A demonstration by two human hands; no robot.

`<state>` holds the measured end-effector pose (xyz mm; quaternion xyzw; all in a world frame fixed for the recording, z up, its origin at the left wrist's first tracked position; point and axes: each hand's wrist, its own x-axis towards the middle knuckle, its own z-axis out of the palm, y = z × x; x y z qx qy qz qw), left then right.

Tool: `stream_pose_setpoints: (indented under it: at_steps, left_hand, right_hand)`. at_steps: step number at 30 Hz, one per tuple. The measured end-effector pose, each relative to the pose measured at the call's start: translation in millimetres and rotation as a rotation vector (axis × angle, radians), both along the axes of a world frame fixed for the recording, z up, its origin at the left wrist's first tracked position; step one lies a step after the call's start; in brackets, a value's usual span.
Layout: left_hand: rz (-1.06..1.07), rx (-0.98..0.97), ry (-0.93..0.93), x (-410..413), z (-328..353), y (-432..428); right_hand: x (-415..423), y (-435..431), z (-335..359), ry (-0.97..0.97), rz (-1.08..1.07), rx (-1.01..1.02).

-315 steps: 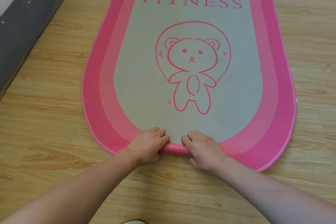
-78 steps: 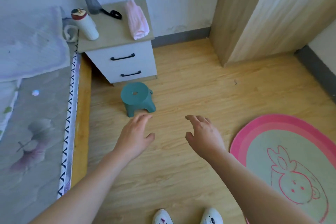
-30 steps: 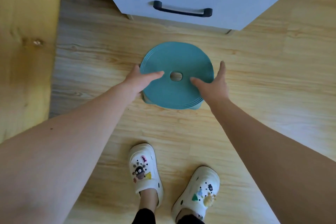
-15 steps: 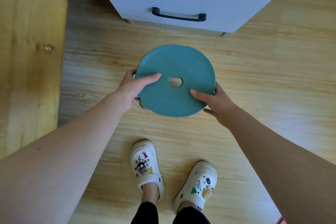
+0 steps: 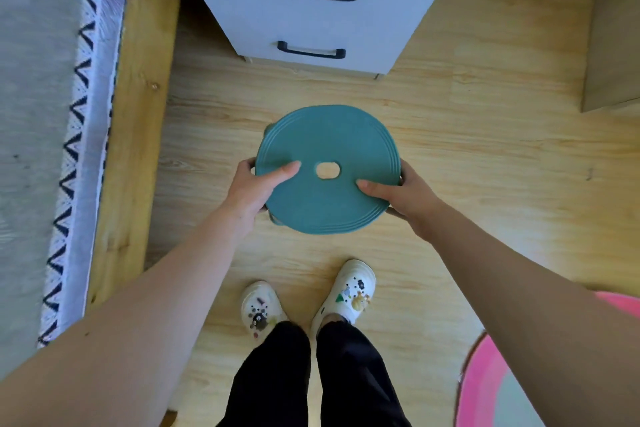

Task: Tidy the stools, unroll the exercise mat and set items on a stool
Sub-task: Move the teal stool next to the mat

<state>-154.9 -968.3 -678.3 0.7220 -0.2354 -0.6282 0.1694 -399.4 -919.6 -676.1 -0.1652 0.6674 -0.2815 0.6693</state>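
I look straight down on a round teal stool (image 5: pixel 329 146) with an oval hole in its seat. It is held above the wooden floor in front of my feet. My left hand (image 5: pixel 251 189) grips the seat's left rim, thumb on top and fingers underneath. My right hand (image 5: pixel 403 196) grips the right rim the same way. The stool's legs are hidden under the seat. The pink exercise mat (image 5: pixel 485 381) shows only as a curved edge at the bottom right, partly behind my right forearm.
A white two-drawer nightstand (image 5: pixel 311 21) with black handles stands just beyond the stool. A bed (image 5: pixel 45 135) with a wooden side rail (image 5: pixel 133 135) runs along the left. A wooden wardrobe corner (image 5: pixel 613 55) is at the right. My white clogs (image 5: pixel 349 291) stand below the stool.
The stool has come up off the floor and toward me in both hands. My view has pulled back, so the bed, both drawers and the mat's edge now show.
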Motion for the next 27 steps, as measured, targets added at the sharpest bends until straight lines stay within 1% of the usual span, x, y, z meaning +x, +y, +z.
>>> stream_pose_setpoints:
  at_steps: [5, 11, 18, 22, 27]
  left_hand:
    - [-0.012, 0.006, 0.017, -2, 17, 49]
    - [-0.128, -0.027, 0.056, 7, 29, 116]
    - [-0.233, -0.007, 0.033, 50, 59, 224]
    - [-0.23, 0.029, 0.016, 60, 52, 281]
    - [-0.24, 0.062, 0.037, 59, 17, 344]
  right_hand:
    - [-1, 60, 15, 0.009, -0.044, -0.017]
    - [16, 153, 23, 0.037, -0.114, -0.046]
    - [63, 272, 56, 0.026, -0.161, -0.003]
    - [78, 329, 60, 0.047, -0.177, 0.046]
    - [83, 393, 33, 0.039, -0.207, 0.096]
